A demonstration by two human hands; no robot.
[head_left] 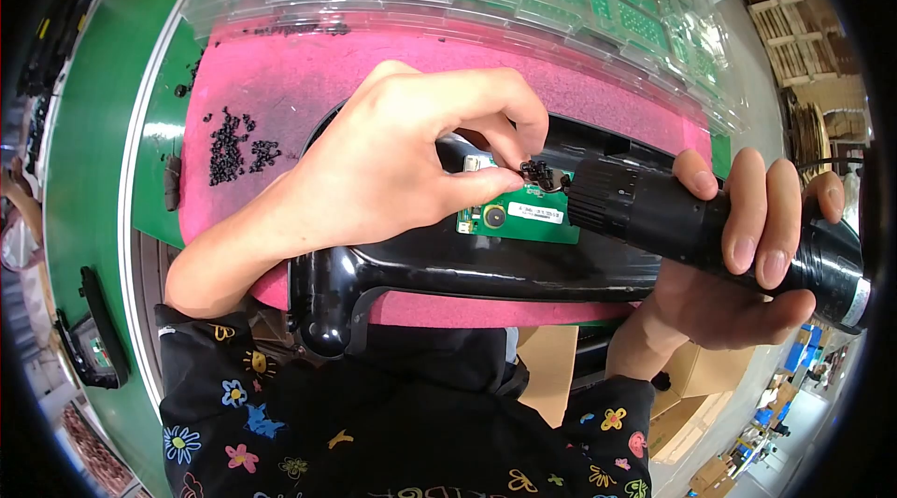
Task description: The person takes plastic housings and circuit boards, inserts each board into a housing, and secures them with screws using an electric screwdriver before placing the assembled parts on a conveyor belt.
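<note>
Head view. Board (537,230) lies on casing (495,272). Left hand (402,143): thumb and forefinger pinched together at clumped screws (537,173) over the board; whether any is gripped, cannot tell. Right hand (745,222) grips driver (645,204), right of the board. Risk: crowding at the tip could shed screws onto the board; a slip could scratch it. Label (537,212) on board: print illegible. No brand readable.

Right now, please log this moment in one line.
left hand: fingertips at small black screws | right hand: gripping black cylindrical power screwdriver | green circuit board: on glossy black housing
</note>
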